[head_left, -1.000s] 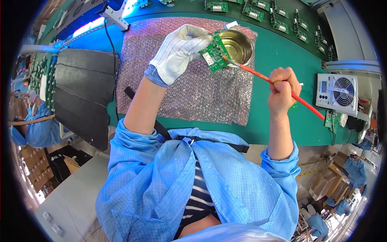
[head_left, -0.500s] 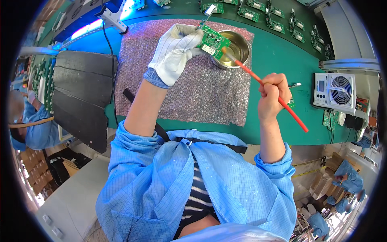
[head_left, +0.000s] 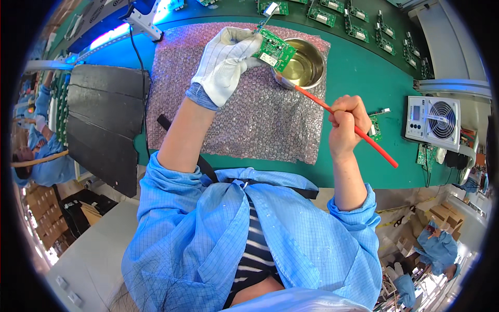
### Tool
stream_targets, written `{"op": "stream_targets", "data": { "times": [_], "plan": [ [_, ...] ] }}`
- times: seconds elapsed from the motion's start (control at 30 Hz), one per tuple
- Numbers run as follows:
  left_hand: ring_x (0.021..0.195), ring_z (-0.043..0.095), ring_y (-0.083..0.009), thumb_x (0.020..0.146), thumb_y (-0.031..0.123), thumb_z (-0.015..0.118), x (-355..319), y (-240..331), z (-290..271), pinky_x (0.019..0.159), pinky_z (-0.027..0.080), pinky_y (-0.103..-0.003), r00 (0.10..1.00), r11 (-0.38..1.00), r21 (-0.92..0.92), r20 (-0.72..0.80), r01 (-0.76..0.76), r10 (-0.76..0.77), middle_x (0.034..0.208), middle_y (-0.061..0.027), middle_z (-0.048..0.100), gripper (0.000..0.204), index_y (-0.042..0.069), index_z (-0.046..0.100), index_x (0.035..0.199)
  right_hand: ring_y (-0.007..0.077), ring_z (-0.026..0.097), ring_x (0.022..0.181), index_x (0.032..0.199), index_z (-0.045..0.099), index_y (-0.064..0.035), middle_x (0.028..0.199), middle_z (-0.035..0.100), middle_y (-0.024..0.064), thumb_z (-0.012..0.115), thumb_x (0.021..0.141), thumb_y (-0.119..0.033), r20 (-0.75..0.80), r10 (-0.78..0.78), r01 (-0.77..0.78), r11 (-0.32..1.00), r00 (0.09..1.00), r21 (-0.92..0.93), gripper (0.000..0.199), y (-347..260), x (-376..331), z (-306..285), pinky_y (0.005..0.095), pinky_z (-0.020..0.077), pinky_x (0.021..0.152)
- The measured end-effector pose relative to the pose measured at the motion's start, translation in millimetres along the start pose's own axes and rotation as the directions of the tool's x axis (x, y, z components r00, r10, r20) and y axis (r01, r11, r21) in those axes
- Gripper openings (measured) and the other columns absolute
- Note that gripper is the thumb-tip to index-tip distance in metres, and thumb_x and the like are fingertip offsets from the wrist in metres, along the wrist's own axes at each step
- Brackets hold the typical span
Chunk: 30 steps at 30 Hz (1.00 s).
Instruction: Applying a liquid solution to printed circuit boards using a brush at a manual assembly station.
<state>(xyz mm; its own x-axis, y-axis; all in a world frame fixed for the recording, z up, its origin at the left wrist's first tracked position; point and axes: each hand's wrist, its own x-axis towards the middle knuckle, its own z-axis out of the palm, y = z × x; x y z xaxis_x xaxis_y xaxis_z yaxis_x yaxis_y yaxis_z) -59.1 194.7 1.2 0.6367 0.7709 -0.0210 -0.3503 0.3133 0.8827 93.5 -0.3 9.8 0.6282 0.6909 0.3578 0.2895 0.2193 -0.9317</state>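
Note:
My left hand (head_left: 224, 65), in a white glove, grips a green circuit board (head_left: 275, 50) by its left side. The board is held up over the left rim of a round metal bowl (head_left: 317, 67), which has a clear yellowish liquid in it. Bare, my right hand (head_left: 349, 126) is closed round a brush (head_left: 313, 98) with a long red handle. The brush's bristles are just below the board's lower edge, near the bowl's front left rim. Whether they touch the board or the bowl I cannot tell.
Pinkish bubble wrap (head_left: 249, 119) covers part of the green table (head_left: 374, 169). Several circuit boards (head_left: 358, 32) stand in rows at the back right. A white fan unit (head_left: 432, 120) is on the right. A black sheet (head_left: 106, 114) and a hanging cable (head_left: 139, 62) are on the left.
The brush tip has moved down and slightly left, from the board's right corner to below its lower edge. My right hand has shifted slightly left; my left hand has barely moved.

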Motion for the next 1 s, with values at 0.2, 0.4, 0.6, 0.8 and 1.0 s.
{"op": "stream_targets", "data": {
  "times": [0.2,0.4,0.6,0.8,1.0],
  "plan": [
    [0.089,0.064,-0.0213,0.085,0.02,0.066,61.8,7.3,-40.5,0.082,0.055,-0.035,0.985,0.945,0.315,-0.108,-0.091,0.131,0.101,-0.0131,0.062,0.036,-0.006,0.054,0.107,0.0091,0.032,0.05,0.069,0.044,-0.0014,0.06,0.043,0.0053,0.04,0.07,0.0,-0.119,0.1,-0.086,0.989,0.988,0.118,0.004,12.6,3.3,-9.9,0.0227,0.0257,0.044],
    [0.098,0.062,-0.0178,0.087,0.031,0.062,168.6,21.5,-97.5,0.079,0.055,-0.03,0.955,0.739,0.672,-0.181,-0.054,0.235,0.104,-0.0117,0.063,0.039,-0.002,0.06,0.108,0.0091,0.029,0.05,0.069,0.043,-0.0029,0.061,0.04,0.004,0.039,0.071,-0.001,-0.254,0.259,-0.198,0.95,0.932,0.243,0.004,26.5,-0.9,-21.8,0.0228,0.0264,0.044],
    [0.104,0.06,-0.0219,0.089,0.037,0.057,237.7,15.5,-110.2,0.092,0.044,-0.032,0.964,0.435,0.882,-0.247,0.182,0.096,0.113,-0.0104,0.065,0.042,0.006,0.063,0.115,0.0091,0.035,0.05,0.069,0.046,-0.0034,0.06,0.043,0.0034,0.044,0.073,-0.003,-0.285,0.292,-0.246,0.951,0.913,0.187,0.004,45.4,-2.1,-27.1,0.0234,0.0275,0.044],
    [0.104,0.057,-0.0319,0.088,0.045,0.054,238.2,5.2,-60.9,0.092,0.044,-0.039,0.966,-0.545,0.838,0.159,-0.023,0.204,0.111,-0.0158,0.063,0.045,0.004,0.066,0.102,0.0062,0.044,0.051,0.072,0.053,-0.0013,0.06,0.052,0.0032,0.048,0.076,-0.002,-0.309,0.376,-0.318,0.922,0.874,0.222,0.006,41.6,-1.5,-30.9,0.0213,0.0331,0.044],
    [0.108,0.055,-0.0312,0.092,0.037,0.047,204.4,-39.5,-56.8,0.096,0.04,-0.043,0.871,-0.679,0.713,0.434,-0.176,0.23,0.102,-0.0151,0.065,0.039,0.004,0.068,0.094,0.0061,0.047,0.053,0.075,0.056,-0.0028,0.059,0.054,0.0016,0.049,0.079,-0.006,-0.317,0.397,-0.323,0.91,0.861,0.261,0.009,43.3,-8.1,-29.2,0.022,0.0363,0.047]
  ]
}}
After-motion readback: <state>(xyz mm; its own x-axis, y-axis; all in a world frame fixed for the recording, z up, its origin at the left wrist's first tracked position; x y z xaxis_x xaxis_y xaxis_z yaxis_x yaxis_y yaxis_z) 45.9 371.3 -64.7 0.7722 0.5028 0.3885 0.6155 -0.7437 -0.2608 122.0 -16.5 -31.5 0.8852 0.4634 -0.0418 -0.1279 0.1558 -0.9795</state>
